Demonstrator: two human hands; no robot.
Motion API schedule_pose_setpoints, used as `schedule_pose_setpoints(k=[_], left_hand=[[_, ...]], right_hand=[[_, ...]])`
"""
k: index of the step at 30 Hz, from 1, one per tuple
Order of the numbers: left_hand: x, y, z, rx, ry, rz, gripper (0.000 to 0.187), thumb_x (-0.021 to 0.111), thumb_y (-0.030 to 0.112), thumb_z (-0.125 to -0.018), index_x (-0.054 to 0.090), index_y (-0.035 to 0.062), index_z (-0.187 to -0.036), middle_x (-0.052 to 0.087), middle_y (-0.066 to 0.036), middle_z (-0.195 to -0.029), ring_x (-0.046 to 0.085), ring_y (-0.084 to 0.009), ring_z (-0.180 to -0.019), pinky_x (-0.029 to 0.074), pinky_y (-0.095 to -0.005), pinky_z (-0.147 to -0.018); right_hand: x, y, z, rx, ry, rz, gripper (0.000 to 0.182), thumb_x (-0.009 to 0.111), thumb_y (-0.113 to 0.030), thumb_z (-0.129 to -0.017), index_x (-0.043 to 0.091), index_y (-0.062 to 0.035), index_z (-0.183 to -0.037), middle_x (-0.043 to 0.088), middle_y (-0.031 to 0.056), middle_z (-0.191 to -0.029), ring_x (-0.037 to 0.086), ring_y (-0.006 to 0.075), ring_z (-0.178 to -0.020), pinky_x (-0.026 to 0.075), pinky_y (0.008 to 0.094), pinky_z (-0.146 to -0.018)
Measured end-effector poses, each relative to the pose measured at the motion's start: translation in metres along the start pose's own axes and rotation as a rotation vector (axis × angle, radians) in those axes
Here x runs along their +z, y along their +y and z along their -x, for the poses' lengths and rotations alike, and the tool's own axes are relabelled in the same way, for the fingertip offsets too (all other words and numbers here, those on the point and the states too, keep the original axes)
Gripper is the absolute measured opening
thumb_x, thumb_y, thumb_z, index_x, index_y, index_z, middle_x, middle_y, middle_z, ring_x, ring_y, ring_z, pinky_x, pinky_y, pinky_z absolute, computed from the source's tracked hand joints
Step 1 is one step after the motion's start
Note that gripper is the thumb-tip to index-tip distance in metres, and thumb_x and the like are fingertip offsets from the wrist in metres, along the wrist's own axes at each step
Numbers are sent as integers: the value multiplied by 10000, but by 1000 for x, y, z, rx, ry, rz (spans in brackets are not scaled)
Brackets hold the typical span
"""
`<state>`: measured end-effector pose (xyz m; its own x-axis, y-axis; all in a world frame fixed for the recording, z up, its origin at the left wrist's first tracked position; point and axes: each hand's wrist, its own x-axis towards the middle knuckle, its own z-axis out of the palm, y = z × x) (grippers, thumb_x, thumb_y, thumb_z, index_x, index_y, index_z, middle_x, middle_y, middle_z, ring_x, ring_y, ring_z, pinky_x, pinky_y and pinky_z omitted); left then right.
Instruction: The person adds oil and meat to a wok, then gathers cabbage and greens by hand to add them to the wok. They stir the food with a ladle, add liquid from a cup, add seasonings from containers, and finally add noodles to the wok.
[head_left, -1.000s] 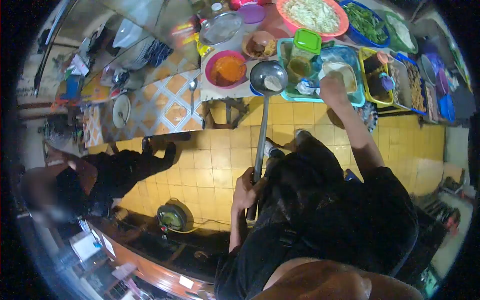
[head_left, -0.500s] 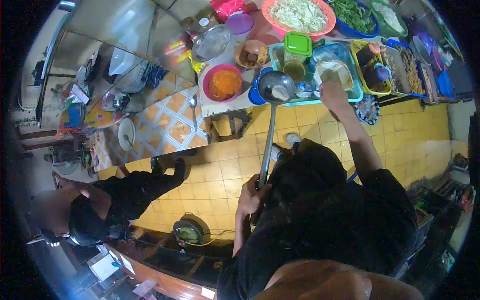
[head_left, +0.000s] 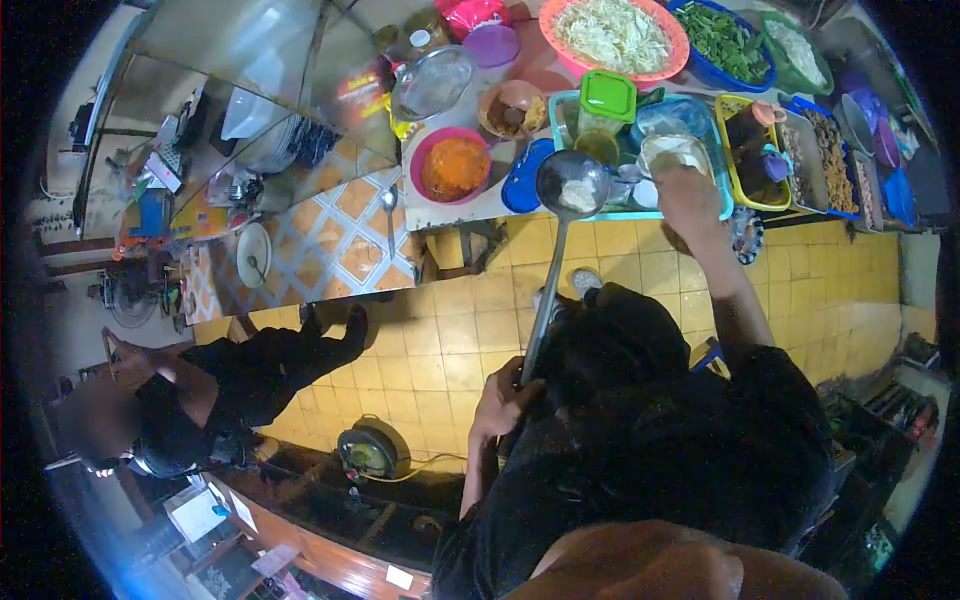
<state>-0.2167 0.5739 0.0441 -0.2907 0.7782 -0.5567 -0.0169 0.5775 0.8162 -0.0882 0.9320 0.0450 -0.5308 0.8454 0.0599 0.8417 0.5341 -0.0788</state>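
Observation:
My left hand (head_left: 503, 400) is wrapped round the handle of a long metal ladle (head_left: 549, 290). The ladle's bowl hangs at the near edge of the counter, with a white heap (head_left: 577, 195) inside it. My right hand (head_left: 688, 205) is closed, just in front of a small tub (head_left: 675, 150) of white powder or paste. What its fingers hold is hidden. The tub stands in a light-blue tray (head_left: 560, 110), beside a green-lidded container (head_left: 608, 97).
Along the counter stand a pink bowl of orange food (head_left: 455, 168), a basin of shredded cabbage (head_left: 612, 35), a basin of greens (head_left: 722, 42) and a yellow basket of bottles (head_left: 750, 165). Another person (head_left: 230, 395) is at the left. A tiled table (head_left: 325, 240) adjoins the counter.
My right hand has drawn back slightly from the white tub toward me. The white heap in the ladle looks larger. The ladle's bowl sits a little further right in view.

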Motion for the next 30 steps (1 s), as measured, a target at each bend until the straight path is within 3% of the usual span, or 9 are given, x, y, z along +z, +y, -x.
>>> schedule_pose_setpoints(k=[3, 7, 11, 17, 19, 22, 23, 25, 30], left_hand=[[4, -2, -2, -53, 4, 38, 385, 613, 203, -799, 544, -21, -1104, 644, -187, -903, 609, -219, -746, 457, -328, -689], [4, 6, -2, -34, 15, 4, 385, 616, 198, -798, 541, -22, -1105, 643, -197, -906, 611, -220, -751, 458, -331, -691], [6, 3, -3, -52, 12, -31, 380, 607, 192, -807, 539, -24, -1113, 643, -205, -914, 614, -229, -762, 460, -336, -697], [6, -7, -7, -45, 32, 1, 388, 607, 196, -813, 536, -26, -1124, 644, -214, -910, 616, -236, -775, 460, -345, -704], [4, -7, -7, -56, 38, -25, 394, 611, 200, -811, 536, -27, -1124, 644, -216, -909, 616, -239, -776, 460, -346, -705], [0, 1, -7, -77, 37, -62, 388, 616, 209, -806, 544, -24, -1107, 646, -213, -904, 616, -244, -774, 460, -347, -702], [-1, 6, -7, -94, 39, -84, 384, 619, 217, -803, 548, -21, -1097, 646, -209, -896, 615, -245, -766, 459, -345, -697], [-3, 9, -8, -109, 39, -110, 381, 622, 225, -800, 553, -17, -1086, 646, -206, -889, 614, -246, -759, 458, -343, -692], [-7, 2, -11, -36, 20, -135, 376, 626, 246, -798, 562, -17, -1058, 645, -200, -885, 606, -247, -774, 451, -342, -699]], right_hand=[[20, -5, -15, -59, 21, 180, 140, 529, -109, -767, 659, -71, -800, 658, 137, -815, 658, 279, -771, 538, 419, -627], [42, -19, -26, -231, -178, 242, 158, 517, -115, -782, 663, -55, -786, 665, 151, -858, 665, 285, -812, 540, 421, -624], [69, -25, -34, -244, -246, 137, 158, 519, -110, -779, 662, -43, -770, 664, 166, -871, 663, 291, -832, 543, 414, -633], [83, -7, -18, -130, -201, 98, 150, 528, -126, -774, 660, -59, -749, 660, 156, -778, 668, 291, -786, 545, 411, -615], [96, 9, -9, -280, 79, 71, 141, 535, -146, -777, 624, -66, -702, 635, 128, -693, 656, 274, -663, 530, 388, -537], [92, 19, -3, -206, 105, 44, 139, 546, -169, -769, 565, -90, -656, 575, 98, -603, 609, 237, -543, 483, 358, -436], [85, 20, 0, -200, 104, 43, 139, 546, -169, -769, 565, -90, -656, 575, 98, -603, 609, 237, -543, 483, 358, -436], [74, 20, 6, -38, 51, -4, 107, 564, -112, -767, 671, -113, -768, 636, 172, -739, 637, 341, -666, 528, 432, -588], [72, 26, 6, -53, 38, -52, 123, 561, -117, -780, 679, -144, -800, 637, 170, -755, 637, 331, -692, 525, 424, -602]])
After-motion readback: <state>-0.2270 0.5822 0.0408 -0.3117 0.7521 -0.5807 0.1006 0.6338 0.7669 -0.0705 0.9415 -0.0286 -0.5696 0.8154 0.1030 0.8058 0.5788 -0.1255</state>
